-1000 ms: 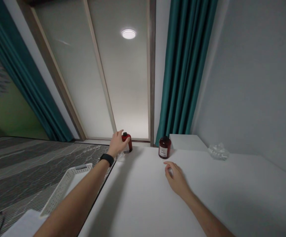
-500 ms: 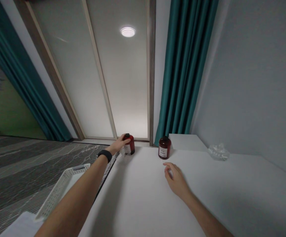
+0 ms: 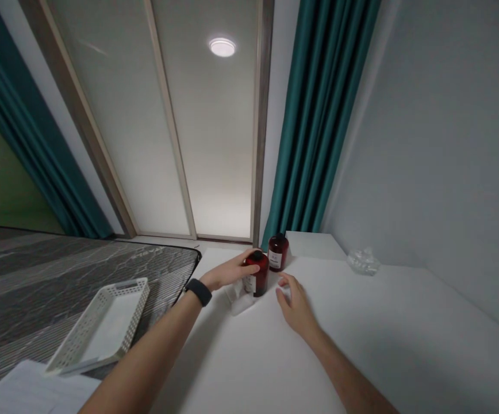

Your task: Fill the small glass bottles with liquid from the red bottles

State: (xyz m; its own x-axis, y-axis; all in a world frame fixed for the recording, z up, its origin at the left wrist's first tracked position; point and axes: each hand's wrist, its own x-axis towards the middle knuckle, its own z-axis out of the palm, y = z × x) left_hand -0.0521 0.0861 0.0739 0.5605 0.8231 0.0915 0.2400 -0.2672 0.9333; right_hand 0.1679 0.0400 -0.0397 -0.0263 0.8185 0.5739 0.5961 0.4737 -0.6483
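My left hand (image 3: 234,271), with a dark band on its wrist, is wrapped around a red-brown bottle (image 3: 260,278) with a black cap and a white label. Below that hand, a clear plastic piece (image 3: 240,300) is beside the bottle; whether the hand also touches it I cannot tell. A second red-brown bottle (image 3: 277,253) stands upright just behind and to the right, its white label facing me. My right hand (image 3: 295,305) hovers near both bottles, its fingers curved and apart, holding nothing.
The white tabletop (image 3: 249,368) carries a crumpled clear plastic bag (image 3: 364,261) at right and a white box (image 3: 314,246) against the wall. To the left, a white perforated basket (image 3: 83,322) and white paper (image 3: 38,391) lie on a grey striped surface (image 3: 51,270).
My left hand has brought its bottle rightward and nearer to me, close to the second bottle. The clear plastic piece has moved along with it. My view has shifted slightly.
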